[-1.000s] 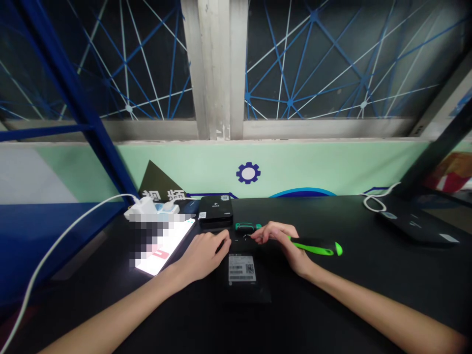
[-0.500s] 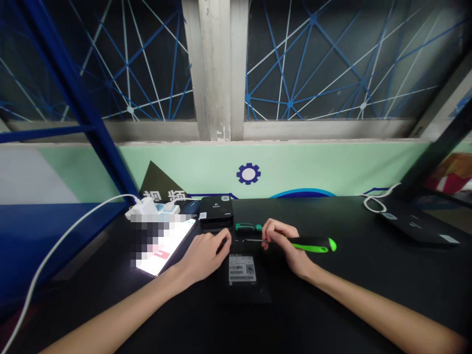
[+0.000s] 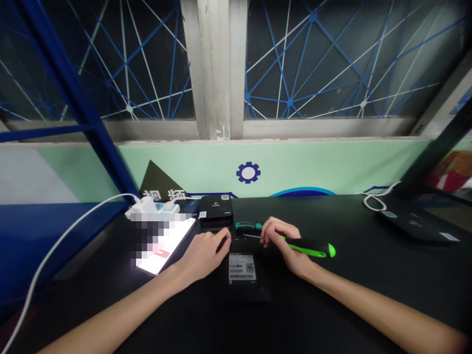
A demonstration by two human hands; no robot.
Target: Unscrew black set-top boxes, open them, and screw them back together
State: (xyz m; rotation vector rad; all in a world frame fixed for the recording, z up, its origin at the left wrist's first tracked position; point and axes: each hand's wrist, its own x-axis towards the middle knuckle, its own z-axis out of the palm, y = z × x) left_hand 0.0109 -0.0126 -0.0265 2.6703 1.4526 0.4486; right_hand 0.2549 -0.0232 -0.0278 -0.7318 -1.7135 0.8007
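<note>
My right hand (image 3: 282, 243) is closed round a screwdriver (image 3: 311, 249) with a black and bright green handle. Its thin metal shaft sticks out leftward between the fingers, slightly tilted, with the tip over the far part of a flat black set-top box (image 3: 263, 293). This box lies label side up, its white label (image 3: 242, 268) showing a QR code and barcodes. On the box's far left edge my left hand (image 3: 208, 250) rests with curled fingers, gripping there; its fingertips are partly hidden. Tiny bright specks, perhaps screws, show near the screwdriver tip.
Behind the hands lies a green and black tool handle (image 3: 248, 226), beside another black box (image 3: 216, 210). A lit phone (image 3: 171, 246) lies left, near a white power strip (image 3: 171, 211) with plugs and a cable. At right are a black device (image 3: 416, 228) and a white cable loop (image 3: 374, 201).
The screwdriver has tilted: its tip rose slightly off the level line and its handle dipped a little. My right hand shifted slightly with it. My left hand stayed in place.
</note>
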